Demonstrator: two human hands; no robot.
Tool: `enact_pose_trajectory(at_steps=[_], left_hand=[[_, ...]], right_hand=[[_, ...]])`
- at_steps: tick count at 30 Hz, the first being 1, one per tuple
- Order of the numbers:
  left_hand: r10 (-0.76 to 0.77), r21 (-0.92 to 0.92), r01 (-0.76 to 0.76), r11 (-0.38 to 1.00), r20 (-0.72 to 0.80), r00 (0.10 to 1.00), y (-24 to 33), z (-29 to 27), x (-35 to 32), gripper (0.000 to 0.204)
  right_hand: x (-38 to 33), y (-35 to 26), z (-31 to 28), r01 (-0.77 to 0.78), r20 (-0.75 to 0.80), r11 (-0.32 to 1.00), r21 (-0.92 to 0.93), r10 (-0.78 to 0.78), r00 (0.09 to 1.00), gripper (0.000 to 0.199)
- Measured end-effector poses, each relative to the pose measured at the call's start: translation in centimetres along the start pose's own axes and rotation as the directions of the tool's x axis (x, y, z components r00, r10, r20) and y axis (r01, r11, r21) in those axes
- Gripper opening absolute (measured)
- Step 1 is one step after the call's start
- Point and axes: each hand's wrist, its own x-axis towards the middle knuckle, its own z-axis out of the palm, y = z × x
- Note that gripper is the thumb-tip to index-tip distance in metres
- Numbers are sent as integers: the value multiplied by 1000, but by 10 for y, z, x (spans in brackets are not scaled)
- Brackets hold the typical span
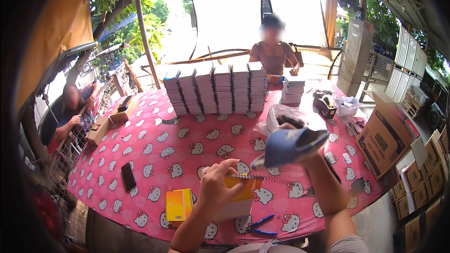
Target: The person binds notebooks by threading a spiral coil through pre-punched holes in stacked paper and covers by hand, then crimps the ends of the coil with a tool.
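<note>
My left hand (218, 182) pinches the top edge of a notebook with a yellow and orange cover (257, 192), held upright over the table. A thin spiral coil (276, 179) runs through that edge and sticks out to the right. My right hand (316, 156) holds what looks like a blue slipper (286, 149), slightly blurred, just above the coil; its fingers are mostly hidden. Left of the held notebook lies a small stack of yellow spiral notebooks (178, 204). Blue-handled pliers (261, 225) rest near the table's front edge.
Tall stacks of coil-bound notebooks (215, 89) stand at the back of the pink table (154, 159). A phone (128, 176) lies left. A clear plastic bag (276, 115) and cardboard box (386, 133) are right. One person (274, 51) sits opposite, another (70, 107) at left.
</note>
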Motion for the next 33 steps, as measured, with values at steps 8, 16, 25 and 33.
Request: enact_pose_trajectory(at_steps=[8, 16, 25, 33], left_hand=[[-373, -573, 302, 762, -6, 928, -34, -8, -24, 34], [-400, -762, 165, 626, -132, 907, -50, -9, -46, 31], [-268, -815, 63, 576, -116, 957, -50, -9, -46, 32], [-233, -777, 62, 626, -110, 966, -53, -10, -42, 31]], right_hand=[[30, -7, 22, 115, 61, 948, -298, -101, 993, 61], [52, -13, 50, 26, 133, 952, -306, 16, 991, 66], [-60, 125, 59, -492, -411, 379, -784, 278, 868, 48], [-72, 3, -112, -339, -339, 541, -769, 103, 935, 26]])
